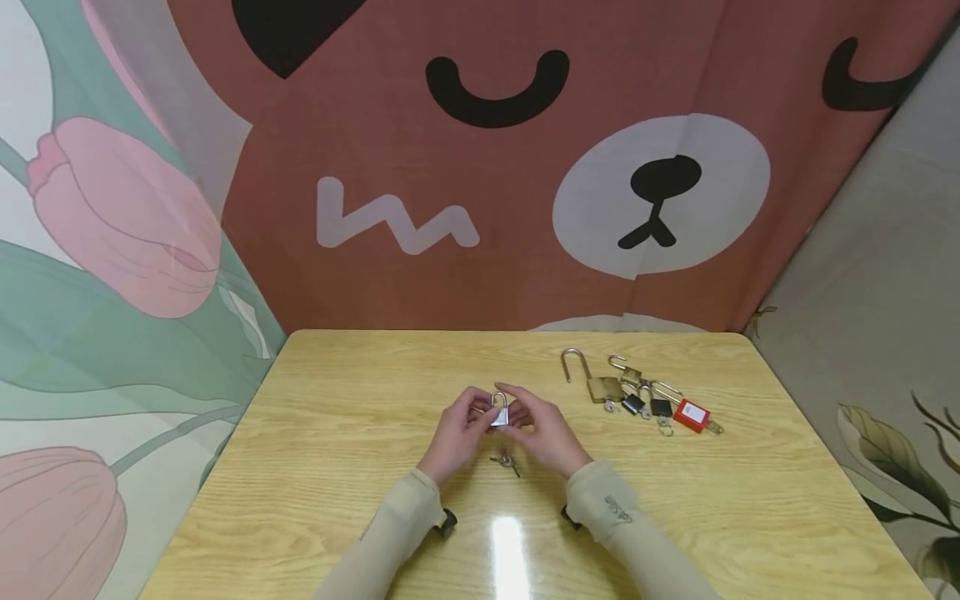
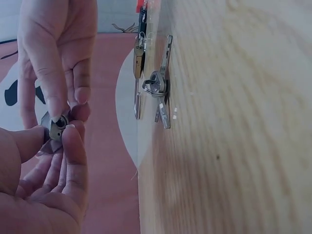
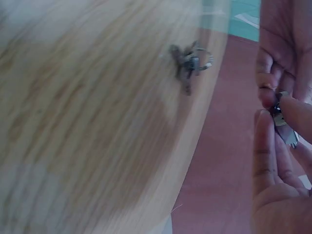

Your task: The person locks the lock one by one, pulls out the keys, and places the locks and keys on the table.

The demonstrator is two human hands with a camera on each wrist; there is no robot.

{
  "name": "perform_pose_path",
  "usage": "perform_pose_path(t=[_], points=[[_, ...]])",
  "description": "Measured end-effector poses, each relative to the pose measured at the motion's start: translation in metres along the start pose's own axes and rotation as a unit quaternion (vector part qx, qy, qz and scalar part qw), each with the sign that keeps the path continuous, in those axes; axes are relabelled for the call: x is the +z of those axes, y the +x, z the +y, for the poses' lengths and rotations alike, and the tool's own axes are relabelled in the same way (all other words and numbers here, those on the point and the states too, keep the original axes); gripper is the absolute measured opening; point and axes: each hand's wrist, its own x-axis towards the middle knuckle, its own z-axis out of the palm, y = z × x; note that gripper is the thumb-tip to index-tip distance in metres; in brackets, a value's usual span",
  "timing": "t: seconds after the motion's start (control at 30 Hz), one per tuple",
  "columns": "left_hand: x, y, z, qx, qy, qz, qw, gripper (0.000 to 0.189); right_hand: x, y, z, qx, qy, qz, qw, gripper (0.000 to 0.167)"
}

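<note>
A small silver padlock (image 1: 500, 416) with its shackle upward is held between both hands above the table. My left hand (image 1: 461, 425) pinches its body from the left with thumb and fingers. From the other side my right hand (image 1: 546, 427) grips it, one finger near the shackle and the thumb low by the body. In the left wrist view the underside of the padlock (image 2: 57, 130) with its round keyhole shows among the fingertips. A ring of keys (image 1: 507, 461) lies on the table below the hands.
On the right of the wooden table (image 1: 337, 467) lie a large brass padlock (image 1: 606, 388) with a long shackle, a smaller brass padlock (image 1: 632, 376), black padlocks (image 1: 661, 407) and a red padlock (image 1: 691, 415). A printed curtain (image 1: 510, 283) hangs behind the far edge.
</note>
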Motion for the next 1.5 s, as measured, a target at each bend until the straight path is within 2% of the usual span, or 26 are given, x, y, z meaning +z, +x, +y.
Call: perform_pose_path(t=[0.1,0.2,0.37,0.53,0.73,0.9,1.03,1.13,1.37,1.5], points=[[-0.002,0.000,0.000,-0.007,-0.007,-0.007,0.9999,0.026,0.000,0.000,0.001,-0.008,-0.010,-0.004,0.9999,0.064],[-0.003,-0.001,-0.001,-0.010,-0.004,-0.017,0.9998,0.025,0.000,0.001,0.004,0.003,-0.028,-0.006,0.9996,0.059],[-0.002,-0.002,-0.007,-0.011,0.045,-0.041,0.9981,0.022,0.000,0.005,0.009,0.034,-0.055,-0.018,0.9977,0.054],[0.002,-0.003,-0.009,-0.009,0.094,-0.066,0.9933,0.026,0.003,0.011,0.015,0.055,-0.076,-0.035,0.9949,0.050],[0.004,-0.007,-0.010,-0.017,0.134,-0.073,0.9882,0.030,0.009,0.017,0.020,0.047,-0.104,-0.057,0.9919,0.049],[0.004,-0.009,-0.007,0.003,0.183,-0.074,0.9804,0.029,0.010,0.021,0.020,0.045,-0.124,-0.056,0.9896,0.050],[0.006,-0.009,-0.007,0.040,0.234,-0.081,0.9681,0.030,0.009,0.022,0.019,0.051,-0.121,-0.060,0.9895,0.048],[0.007,-0.011,-0.006,0.049,0.259,-0.086,0.9607,0.033,0.009,0.022,0.019,0.048,-0.130,-0.063,0.9883,0.046],[0.008,-0.012,-0.006,0.036,0.257,-0.095,0.9610,0.035,0.009,0.021,0.018,0.056,-0.151,-0.071,0.9844,0.041],[0.007,-0.012,-0.006,0.037,0.255,-0.098,0.9612,0.035,0.009,0.021,0.020,0.043,-0.160,-0.079,0.9831,0.038]])
